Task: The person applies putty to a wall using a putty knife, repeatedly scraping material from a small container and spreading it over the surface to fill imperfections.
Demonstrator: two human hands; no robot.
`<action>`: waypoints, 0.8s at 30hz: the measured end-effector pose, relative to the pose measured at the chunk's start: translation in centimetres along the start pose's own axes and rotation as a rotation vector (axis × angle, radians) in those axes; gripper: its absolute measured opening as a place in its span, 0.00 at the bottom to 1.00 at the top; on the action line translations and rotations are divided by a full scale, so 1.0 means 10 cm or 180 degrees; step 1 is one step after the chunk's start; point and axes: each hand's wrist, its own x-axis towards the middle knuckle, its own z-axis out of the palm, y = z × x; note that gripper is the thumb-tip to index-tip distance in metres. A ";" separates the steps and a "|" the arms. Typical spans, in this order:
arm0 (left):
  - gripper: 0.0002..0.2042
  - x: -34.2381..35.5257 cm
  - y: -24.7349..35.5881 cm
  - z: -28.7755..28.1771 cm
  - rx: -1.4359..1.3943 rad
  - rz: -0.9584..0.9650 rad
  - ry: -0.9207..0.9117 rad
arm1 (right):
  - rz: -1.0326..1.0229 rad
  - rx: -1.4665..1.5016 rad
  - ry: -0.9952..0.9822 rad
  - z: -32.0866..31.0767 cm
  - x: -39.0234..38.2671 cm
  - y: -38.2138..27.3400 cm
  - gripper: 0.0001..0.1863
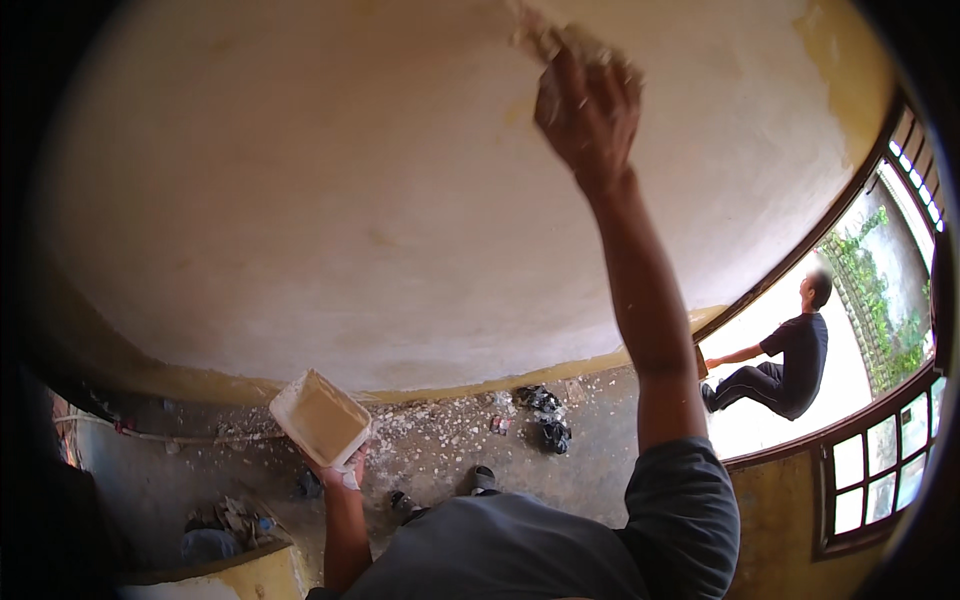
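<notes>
My left hand (343,470) grips a squarish, open-topped container (361,415) from below at its near edge. Its rim is crusted with white, and a smooth cream-coloured paste (320,420) covers the inside. White smears mark the fingers. High against the wall (400,220), my raised right hand (590,120) is closed round a paste-caked hand tool (575,45). Motion blur and the clumps hide the tool's exact kind. Pale, patchy coating covers most of the wall, with bare yellow areas at the upper right and along its foot.
White debris (420,425) litters the floor along the wall, near black plastic bags (545,405). A pipe (200,437) runs at the left, above a rubble heap (235,525). On the right, another person (790,360) crouches in a bright opening beside a framed window (880,465).
</notes>
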 end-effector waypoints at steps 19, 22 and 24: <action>0.35 -0.02 0.00 0.13 0.0125 -0.0048 -0.0342 | -0.1260 -0.0369 -0.1549 -0.73 -0.60 1.06 0.19; 0.35 -0.02 0.02 0.11 0.0149 -0.0033 -0.0367 | -0.0036 -0.1108 -0.0712 -0.82 -0.80 1.02 0.15; 0.35 -0.02 0.05 0.09 0.0167 -0.0028 -0.0411 | 0.1135 -0.1027 -0.0341 -0.74 -0.78 0.87 0.14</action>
